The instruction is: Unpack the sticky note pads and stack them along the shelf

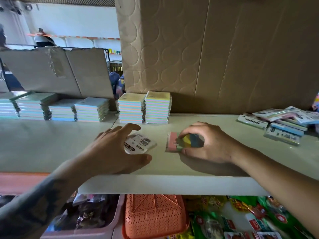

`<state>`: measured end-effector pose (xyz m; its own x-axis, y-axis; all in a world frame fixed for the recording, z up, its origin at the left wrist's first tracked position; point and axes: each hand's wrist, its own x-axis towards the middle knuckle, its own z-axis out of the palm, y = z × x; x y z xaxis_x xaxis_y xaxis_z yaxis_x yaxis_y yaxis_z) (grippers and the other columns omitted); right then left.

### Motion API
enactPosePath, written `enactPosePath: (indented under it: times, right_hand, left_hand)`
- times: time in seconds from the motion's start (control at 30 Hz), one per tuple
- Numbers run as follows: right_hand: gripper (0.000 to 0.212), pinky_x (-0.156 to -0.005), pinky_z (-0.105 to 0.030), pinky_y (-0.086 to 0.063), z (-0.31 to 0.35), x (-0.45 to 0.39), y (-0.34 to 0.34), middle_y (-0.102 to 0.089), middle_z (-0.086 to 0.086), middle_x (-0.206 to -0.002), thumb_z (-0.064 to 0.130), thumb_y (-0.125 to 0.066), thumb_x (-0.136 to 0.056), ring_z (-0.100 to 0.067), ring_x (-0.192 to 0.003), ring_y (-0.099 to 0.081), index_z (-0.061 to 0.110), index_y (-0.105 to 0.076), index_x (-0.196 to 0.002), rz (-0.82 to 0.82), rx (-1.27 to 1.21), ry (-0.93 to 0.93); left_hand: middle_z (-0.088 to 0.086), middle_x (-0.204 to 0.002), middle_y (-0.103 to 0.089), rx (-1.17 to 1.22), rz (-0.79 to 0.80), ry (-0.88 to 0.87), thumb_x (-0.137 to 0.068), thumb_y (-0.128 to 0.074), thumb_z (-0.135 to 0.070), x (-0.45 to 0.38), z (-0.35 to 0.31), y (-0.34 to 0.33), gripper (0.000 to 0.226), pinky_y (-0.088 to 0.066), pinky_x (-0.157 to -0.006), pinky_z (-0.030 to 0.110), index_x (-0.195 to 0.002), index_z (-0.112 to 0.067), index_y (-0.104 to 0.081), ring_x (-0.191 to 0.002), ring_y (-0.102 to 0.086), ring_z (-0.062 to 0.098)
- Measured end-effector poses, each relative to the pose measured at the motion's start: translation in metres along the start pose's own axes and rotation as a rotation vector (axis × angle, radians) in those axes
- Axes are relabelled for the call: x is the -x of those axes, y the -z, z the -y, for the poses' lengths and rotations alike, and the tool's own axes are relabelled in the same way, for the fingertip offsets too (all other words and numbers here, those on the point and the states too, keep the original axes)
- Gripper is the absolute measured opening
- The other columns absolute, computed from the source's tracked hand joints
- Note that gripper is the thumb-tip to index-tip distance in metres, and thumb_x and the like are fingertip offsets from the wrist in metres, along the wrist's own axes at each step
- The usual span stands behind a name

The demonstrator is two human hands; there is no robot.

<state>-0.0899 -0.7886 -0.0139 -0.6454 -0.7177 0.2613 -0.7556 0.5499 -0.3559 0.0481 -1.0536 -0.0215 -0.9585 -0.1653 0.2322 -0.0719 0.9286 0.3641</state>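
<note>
Below the shelf's [172,185] front edge sit an orange basket [155,216] and snack packets [241,218]. On the shelf near that edge, the left hand [110,152] has an open grip, fingers spread over a wrapped pad [140,143], thumb alongside, likely about to pick it up. Beside it, the right hand's [205,144] grip is closed on a multicoloured pad [179,141] lying flat, probably working the wrapper. Packaged pads [279,125] wait toward the right edge. Finished stacks [143,107] line the back edge against cardboard [215,54], keeping the row straight.
</note>
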Motion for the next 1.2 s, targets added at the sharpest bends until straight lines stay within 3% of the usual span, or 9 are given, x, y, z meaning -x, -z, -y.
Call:
enactPosePath:
  times: [0.2, 0.33, 0.43, 0.63, 0.77, 0.9, 1.03, 1.07, 1.2]
  right_hand:
    - [0.059, -0.106, -0.049, -0.040, 0.002, 0.003, -0.001, -0.055, 0.021, -0.119, 0.083, -0.052, -0.067, -0.008, -0.115, -0.052, 0.049, -0.060, -0.115, 0.072, 0.015, -0.030]
    - [0.063, -0.111, -0.049, -0.038, 0.015, 0.008, 0.001, -0.053, 0.018, -0.136, 0.077, -0.061, -0.073, -0.009, -0.130, -0.047, 0.041, -0.062, -0.125, -0.065, 0.099, 0.070]
    - [0.054, -0.104, -0.049, -0.042, 0.035, 0.005, -0.002, -0.062, 0.013, -0.129, 0.060, -0.071, -0.077, -0.013, -0.124, -0.055, 0.032, -0.066, -0.123, -0.236, 0.151, 0.219]
    - [0.027, -0.085, -0.042, -0.044, 0.063, -0.005, -0.011, -0.072, 0.009, -0.098, 0.040, -0.058, -0.084, -0.021, -0.095, -0.064, 0.027, -0.074, -0.100, -0.403, 0.202, 0.367]
    - [0.006, -0.085, -0.041, -0.047, 0.062, 0.004, -0.009, -0.071, 0.014, -0.088, 0.027, -0.071, -0.090, -0.015, -0.091, -0.064, 0.027, -0.072, -0.095, -0.446, 0.084, 0.326]
    - [0.004, -0.069, -0.011, -0.048, 0.067, 0.014, -0.003, -0.072, 0.002, -0.089, 0.017, -0.076, -0.093, -0.001, -0.072, -0.069, 0.015, -0.073, -0.096, -0.360, -0.405, 0.142]
    - [0.014, -0.078, -0.055, -0.061, 0.067, 0.015, -0.006, -0.076, -0.012, -0.092, 0.026, -0.078, -0.090, -0.032, -0.075, -0.076, 0.014, -0.073, -0.097, -0.304, -0.746, 0.027]
    - [0.018, -0.075, -0.058, -0.061, 0.068, 0.015, -0.007, -0.076, -0.013, -0.093, 0.027, -0.078, -0.089, -0.035, -0.077, -0.076, 0.014, -0.073, -0.099, -0.285, -0.794, 0.009]
    - [0.050, -0.074, -0.021, -0.053, 0.065, 0.019, -0.010, -0.073, 0.006, -0.110, 0.032, -0.087, -0.081, -0.010, -0.091, -0.070, 0.024, -0.057, -0.120, -0.329, -0.645, -0.030]
  left_hand:
    - [-0.009, -0.120, -0.065, 0.025, -0.034, 0.030, -0.052, -0.051, -0.082, -0.003, 0.001, 0.001, 0.088, -0.044, -0.094, 0.037, -0.131, -0.044, -0.044, -0.110, -0.053, 0.021]
    - [-0.011, -0.100, -0.069, 0.166, -0.067, 0.086, -0.059, -0.075, -0.065, -0.003, -0.008, 0.004, 0.067, -0.051, -0.078, 0.033, -0.117, -0.041, -0.051, -0.090, -0.063, 0.015]
    - [-0.012, -0.091, -0.071, 0.280, -0.091, 0.106, -0.059, -0.085, -0.058, -0.005, -0.017, 0.008, 0.060, -0.051, -0.069, 0.031, -0.109, -0.042, -0.054, -0.081, -0.065, 0.012]
    - [-0.009, -0.082, -0.075, 0.509, -0.030, 0.003, -0.042, -0.076, -0.070, -0.010, -0.032, 0.015, 0.069, -0.054, -0.075, 0.041, -0.104, -0.046, -0.058, -0.071, -0.065, 0.016]
    - [-0.004, -0.111, -0.071, 0.653, -0.009, -0.031, -0.036, -0.075, -0.093, -0.003, -0.030, 0.021, 0.092, -0.057, -0.092, 0.040, -0.117, -0.051, -0.060, -0.098, -0.070, 0.007]
    - [0.006, -0.111, -0.074, 0.837, -0.091, -0.094, -0.053, -0.089, -0.063, 0.006, -0.026, 0.019, 0.080, -0.055, -0.088, 0.044, -0.119, -0.025, -0.066, -0.106, -0.071, 0.020]
    - [0.024, -0.092, -0.073, 0.975, -0.201, -0.093, -0.061, -0.086, -0.043, 0.005, -0.022, 0.017, 0.059, -0.043, -0.078, 0.047, -0.095, 0.001, -0.068, -0.082, -0.060, 0.024]
    - [0.024, -0.086, -0.072, 0.992, -0.206, -0.086, -0.065, -0.086, -0.041, 0.004, -0.021, 0.016, 0.054, -0.038, -0.076, 0.045, -0.090, 0.003, -0.067, -0.080, -0.053, 0.022]
    - [0.001, -0.071, -0.066, 0.996, -0.190, -0.077, -0.074, -0.079, -0.035, -0.002, -0.026, 0.012, 0.033, -0.034, -0.074, 0.041, -0.076, -0.005, -0.067, -0.074, -0.046, 0.021]
